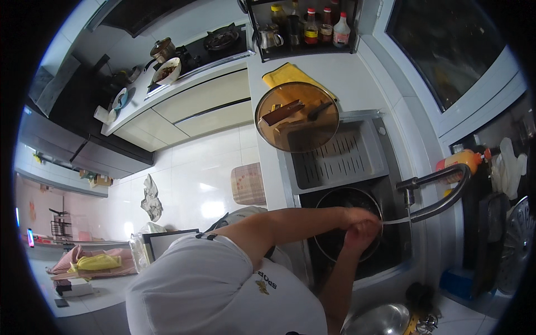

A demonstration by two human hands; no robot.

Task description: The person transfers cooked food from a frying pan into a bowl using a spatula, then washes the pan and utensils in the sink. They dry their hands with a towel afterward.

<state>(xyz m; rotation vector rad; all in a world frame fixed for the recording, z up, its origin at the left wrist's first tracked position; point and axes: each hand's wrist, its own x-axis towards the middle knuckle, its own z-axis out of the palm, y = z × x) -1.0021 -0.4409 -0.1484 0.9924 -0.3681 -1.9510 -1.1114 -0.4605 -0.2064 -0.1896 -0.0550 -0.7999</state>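
My left hand (pixel 359 215) and my right hand (pixel 362 235) are together over a round dark pan (pixel 343 197) in the sink (pixel 398 251). Fingers overlap, and whether anything lies between them cannot be made out. A thin stream of water runs from the curved metal faucet (pixel 456 190) and reaches my hands. The pan's inside is partly hidden by my hands and forearms. Beside it in the sink sits a grey slotted draining basket (pixel 364 155). A glass lid (pixel 272 136) with a brown handle (pixel 284 113) overlaps the counter and the basket's corner.
A yellow cloth (pixel 284 74) lies partly under the lid. Sauce bottles (pixel 311 29) fill a black rack (pixel 310 49). An orange bottle (pixel 454 165) stands behind the faucet. A metal bowl (pixel 379 320) is below. Across the floor, a bowl of food (pixel 167 72) sits by the stove (pixel 194 56).
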